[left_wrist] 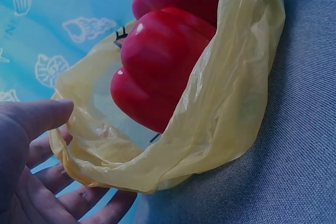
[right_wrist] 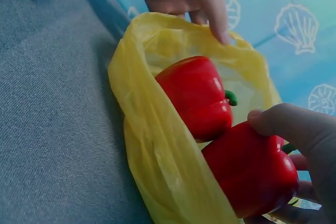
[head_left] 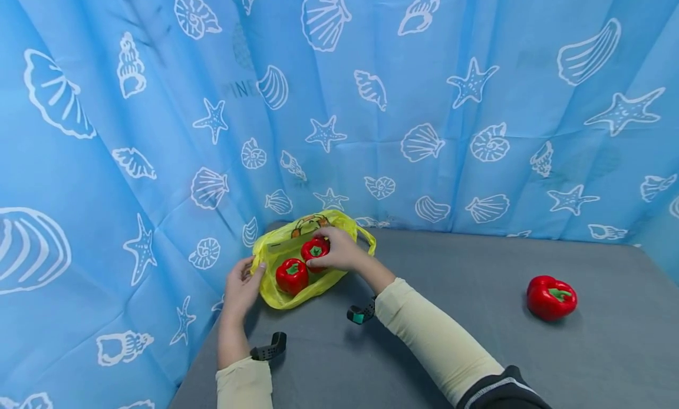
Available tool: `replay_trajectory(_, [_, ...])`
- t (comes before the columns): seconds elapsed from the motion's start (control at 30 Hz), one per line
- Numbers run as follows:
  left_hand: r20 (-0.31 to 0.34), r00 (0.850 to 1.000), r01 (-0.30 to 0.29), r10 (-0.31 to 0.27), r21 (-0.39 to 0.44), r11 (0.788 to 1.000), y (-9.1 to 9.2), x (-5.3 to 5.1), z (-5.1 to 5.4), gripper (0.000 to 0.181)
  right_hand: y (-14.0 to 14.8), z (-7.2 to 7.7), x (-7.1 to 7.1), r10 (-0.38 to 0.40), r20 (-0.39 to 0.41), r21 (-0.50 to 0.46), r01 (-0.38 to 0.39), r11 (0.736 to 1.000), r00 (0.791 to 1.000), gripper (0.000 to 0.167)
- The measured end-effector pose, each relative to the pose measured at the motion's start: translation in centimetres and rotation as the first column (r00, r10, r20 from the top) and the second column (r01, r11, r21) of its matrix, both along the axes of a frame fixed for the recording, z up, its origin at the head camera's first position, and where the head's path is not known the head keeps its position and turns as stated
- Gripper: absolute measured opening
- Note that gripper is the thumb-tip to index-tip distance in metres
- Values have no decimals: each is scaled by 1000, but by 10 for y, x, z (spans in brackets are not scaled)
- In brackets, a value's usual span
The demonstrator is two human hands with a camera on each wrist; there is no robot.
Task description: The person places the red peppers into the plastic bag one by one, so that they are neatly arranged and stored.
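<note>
A yellow plastic bag (head_left: 283,300) lies on the table with its mouth spread wide. At the bag's left edge, my left hand (head_left: 243,288) pinches the rim, thumb on the inner side and fingers outside. One red bell pepper (head_left: 292,276) with a green stem sits within the bag. Beside it, my right hand (head_left: 342,250) grips a second red bell pepper (right_wrist: 252,169) in the bag's opening, thumb on one side and fingers around the other. The two peppers touch in the right wrist view. Far off to the right, a third red bell pepper (head_left: 550,298) lies on its side.
The grey cloth-covered table (head_left: 451,267) extends to the right of the bag. A blue curtain (head_left: 371,120) with white shells and starfish hangs behind and along the left, close to the bag. Black wrist devices (head_left: 270,347) are strapped on both arms.
</note>
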State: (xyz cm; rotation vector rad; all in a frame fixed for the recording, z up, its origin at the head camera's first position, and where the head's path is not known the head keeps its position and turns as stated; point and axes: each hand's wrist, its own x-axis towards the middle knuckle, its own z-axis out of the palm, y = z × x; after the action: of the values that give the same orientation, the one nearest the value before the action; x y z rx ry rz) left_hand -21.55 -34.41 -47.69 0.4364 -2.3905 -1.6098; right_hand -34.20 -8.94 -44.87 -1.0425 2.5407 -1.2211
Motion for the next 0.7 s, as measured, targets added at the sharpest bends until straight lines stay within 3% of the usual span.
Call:
replay_trajectory(0.47, [-7,1000,-2,2,-16,1000,2,1,2,58,-1,-10,-1,57,-20,80,-55,995,998,69])
replay_trajectory(0.7, [10,1000,-2,3,-15,1000,3,1,2,56,2,-8,2,77,-23,107,-74,991,997,71])
